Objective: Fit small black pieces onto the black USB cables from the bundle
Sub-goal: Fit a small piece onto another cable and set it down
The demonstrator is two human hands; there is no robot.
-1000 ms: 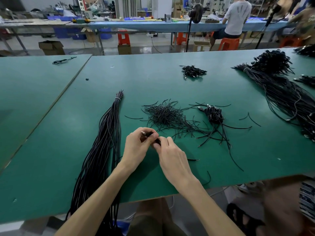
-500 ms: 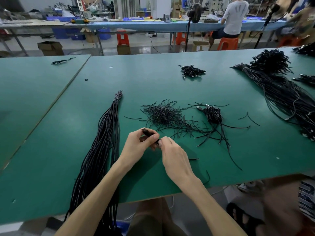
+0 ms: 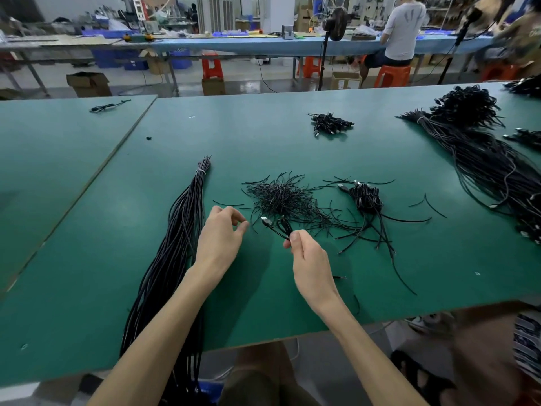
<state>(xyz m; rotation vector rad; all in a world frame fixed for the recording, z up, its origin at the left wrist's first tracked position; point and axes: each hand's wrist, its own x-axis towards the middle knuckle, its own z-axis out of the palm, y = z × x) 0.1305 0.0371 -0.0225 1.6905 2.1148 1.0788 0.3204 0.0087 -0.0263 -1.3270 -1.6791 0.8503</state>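
My right hand [image 3: 307,257] pinches a short coiled black USB cable [image 3: 279,227] between thumb and fingers; its silver plug points left, above the green table. My left hand [image 3: 221,237] hovers just left of it with fingers loosely curled, thumb near forefinger, holding nothing that I can see. A long tied bundle of black cables [image 3: 175,250] lies to the left and runs off the table's near edge. Behind the hands sits a loose pile of thin black pieces [image 3: 281,197]. To its right lies a small heap of coiled cables [image 3: 366,197].
The green table [image 3: 409,265] ends just below my wrists. A large mass of black cables [image 3: 483,159] fills the far right. A small cable heap [image 3: 329,124] lies farther back. A second green table [image 3: 44,159] adjoins on the left. People sit at benches beyond.
My hands have come apart. The left hand let go of the cable and drew left; the right hand keeps the cable and has shifted slightly right.
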